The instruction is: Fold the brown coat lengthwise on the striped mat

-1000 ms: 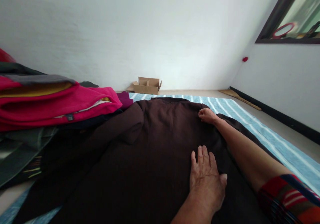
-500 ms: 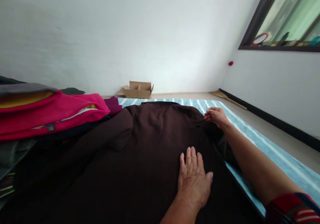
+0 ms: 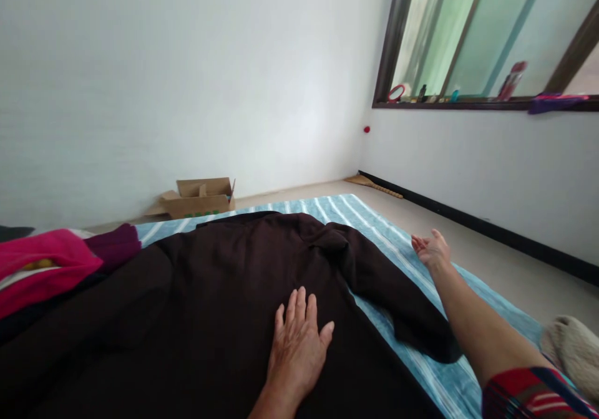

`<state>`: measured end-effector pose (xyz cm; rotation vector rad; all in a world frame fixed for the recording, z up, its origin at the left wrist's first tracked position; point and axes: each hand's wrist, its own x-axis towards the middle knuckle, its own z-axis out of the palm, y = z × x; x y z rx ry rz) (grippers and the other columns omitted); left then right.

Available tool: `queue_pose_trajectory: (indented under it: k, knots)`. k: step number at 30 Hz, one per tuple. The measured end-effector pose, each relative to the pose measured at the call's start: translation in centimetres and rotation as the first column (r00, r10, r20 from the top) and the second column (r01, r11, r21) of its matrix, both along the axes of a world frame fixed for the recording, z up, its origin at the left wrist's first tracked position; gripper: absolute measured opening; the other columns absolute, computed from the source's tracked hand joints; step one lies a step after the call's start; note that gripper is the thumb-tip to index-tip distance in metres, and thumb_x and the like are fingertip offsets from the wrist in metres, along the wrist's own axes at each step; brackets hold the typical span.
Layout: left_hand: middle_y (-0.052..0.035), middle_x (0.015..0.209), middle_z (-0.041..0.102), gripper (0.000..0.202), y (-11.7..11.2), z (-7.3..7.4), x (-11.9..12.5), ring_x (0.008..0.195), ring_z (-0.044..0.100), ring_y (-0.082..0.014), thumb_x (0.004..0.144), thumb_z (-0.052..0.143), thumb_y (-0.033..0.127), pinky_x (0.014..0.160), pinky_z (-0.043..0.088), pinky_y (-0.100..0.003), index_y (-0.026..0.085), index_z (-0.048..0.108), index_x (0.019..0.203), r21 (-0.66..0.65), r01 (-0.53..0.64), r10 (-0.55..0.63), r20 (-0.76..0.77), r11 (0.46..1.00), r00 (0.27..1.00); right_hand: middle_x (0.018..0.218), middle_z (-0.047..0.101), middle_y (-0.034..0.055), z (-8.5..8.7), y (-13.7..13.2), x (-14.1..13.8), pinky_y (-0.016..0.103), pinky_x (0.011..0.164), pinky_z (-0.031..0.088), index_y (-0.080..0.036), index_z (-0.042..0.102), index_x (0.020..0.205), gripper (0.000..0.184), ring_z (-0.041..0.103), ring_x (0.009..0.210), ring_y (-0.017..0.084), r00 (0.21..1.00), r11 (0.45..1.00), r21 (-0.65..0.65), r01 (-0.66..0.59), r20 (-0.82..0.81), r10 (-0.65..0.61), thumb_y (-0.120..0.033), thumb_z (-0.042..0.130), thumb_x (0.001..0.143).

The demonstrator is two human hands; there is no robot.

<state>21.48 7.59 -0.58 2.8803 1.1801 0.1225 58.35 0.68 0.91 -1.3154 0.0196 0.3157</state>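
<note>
"What's in the grip?"

"Nothing: the left hand (image 3: 299, 347) presses flat on the dark brown coat (image 3: 224, 288), fingers spread, at lower centre. The right hand (image 3: 433, 250), right of centre, is empty, fingers loosely bent, seen against the edge of the blue striped sheet (image 3: 374, 226)."

"And how does the coat lie?"

"Spread across the lower left and centre, one sleeve (image 3: 397, 294) slanting toward the lower right over the sheet."

"Farther out?"

"Pink garment (image 3: 60, 250) and purple garment (image 3: 115, 244) at the left, cardboard box (image 3: 201, 202) above them, window (image 3: 496, 32) upper right."
</note>
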Motion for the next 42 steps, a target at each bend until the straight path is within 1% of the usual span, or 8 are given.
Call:
queue_pose_trajectory:
  k: [9, 16, 23, 26, 32, 36, 39, 42]
  knots:
    - [-0.0131, 0.147, 0.026, 0.060, 0.3, 0.0, 0.2, 0.136, 0.022, -0.0266, 0.088, 0.030, 0.047, 0.108, 0.020, -0.048, 0.012, 0.038, 0.136, 0.068, 0.004, -0.003, -0.016, 0.998, 1.000, 0.064, 0.063, 0.0050, -0.9, -1.9, -3.2, 0.025, 0.050, 0.049, -0.016, 0.051, 0.086, 0.033, 0.063, 0.054, 0.016, 0.958, 0.906, -0.382, -0.184, 0.136, 0.252, -0.046, 0.039, 0.086]
    - [-0.0138, 0.146, 0.028, 0.060, 0.2, 0.1, 0.1, 0.135, 0.023, -0.0272, 0.089, 0.029, 0.047, 0.107, 0.021, -0.047, 0.011, 0.038, 0.136, 0.078, 0.013, -0.013, 0.002, 0.997, 1.000, 0.069, 0.064, 0.0045, -0.4, -3.3, -6.8, 0.026, 0.063, 0.044, -0.017, 0.063, 0.068, 0.027, 0.062, 0.073, 0.020, 0.799, 0.631, -0.756, -0.174, 0.266, 0.539, -0.043, 0.061, 0.071]
    - [-0.0142, 0.146, 0.029, 0.059, -0.1, 0.1, 0.0, 0.135, 0.023, -0.0269, 0.089, 0.027, 0.046, 0.107, 0.021, -0.047, 0.011, 0.038, 0.136, 0.075, 0.006, -0.007, 0.015, 0.997, 1.000, 0.093, 0.066, 0.0110, -0.1, -5.4, -10.5, 0.031, 0.070, 0.043, -0.018, 0.064, 0.098, 0.047, 0.061, 0.090, 0.026, 0.670, 0.344, -0.939, -0.027, 0.238, 0.703, -0.057, 0.055, 0.072]
    - [-0.0132, 0.146, 0.029, 0.059, -0.2, -0.1, 0.0, 0.135, 0.022, -0.0262, 0.089, 0.025, 0.047, 0.107, 0.020, -0.046, 0.013, 0.037, 0.137, 0.089, 0.004, -0.006, 0.022, 0.996, 1.000, 0.089, 0.066, 0.0120, 0.1, -6.1, -11.4, 0.033, 0.067, 0.042, -0.019, 0.064, 0.095, 0.044, 0.061, 0.089, 0.028, 0.682, 0.298, -0.955, 0.003, 0.219, 0.697, -0.055, 0.056, 0.072]
    - [-0.0127, 0.146, 0.030, 0.060, -0.4, -0.2, -0.1, 0.135, 0.022, -0.0258, 0.090, 0.023, 0.048, 0.107, 0.020, -0.046, 0.013, 0.037, 0.137, 0.095, -0.001, -0.001, 0.024, 0.995, 1.000, 0.067, 0.063, 0.0078, -0.4, -7.3, -11.2, 0.030, 0.056, 0.039, -0.019, 0.061, 0.063, 0.028, 0.061, 0.069, 0.025, 0.746, 0.328, -0.945, -0.023, 0.202, 0.635, -0.047, 0.063, 0.067]
    - [-0.0123, 0.146, 0.030, 0.060, -0.4, -0.3, -0.2, 0.135, 0.023, -0.0252, 0.090, 0.022, 0.049, 0.107, 0.020, -0.045, 0.014, 0.037, 0.137, 0.104, -0.001, -0.002, 0.034, 0.995, 0.999, 0.049, 0.055, 0.0009, -1.1, -7.6, -11.2, 0.026, 0.048, 0.035, -0.019, 0.054, 0.052, 0.026, 0.054, 0.050, 0.016, 0.755, 0.524, -0.830, -0.193, 0.216, 0.620, -0.039, 0.063, 0.066]
    - [-0.0122, 0.146, 0.030, 0.061, -0.4, -0.4, -0.2, 0.135, 0.023, -0.0249, 0.090, 0.021, 0.050, 0.107, 0.020, -0.045, 0.014, 0.037, 0.136, 0.101, -0.002, -0.002, 0.036, 0.995, 0.999, 0.048, 0.056, -0.0012, -1.0, -7.7, -12.1, 0.025, 0.044, 0.037, -0.019, 0.056, 0.059, 0.025, 0.051, 0.044, 0.014, 0.804, 0.700, -0.545, -0.461, 0.078, 0.590, -0.042, 0.065, 0.065]
    - [-0.0120, 0.146, 0.029, 0.061, -0.4, -0.4, -0.2, 0.135, 0.022, -0.0248, 0.090, 0.020, 0.050, 0.108, 0.019, -0.045, 0.014, 0.036, 0.137, 0.091, -0.001, -0.002, 0.030, 0.996, 1.000, 0.053, 0.062, 0.0006, -0.3, -7.8, -13.3, 0.026, 0.046, 0.044, -0.019, 0.059, 0.065, 0.022, 0.056, 0.047, 0.016, 0.802, 0.772, -0.234, -0.591, -0.064, 0.594, -0.037, 0.069, 0.063]
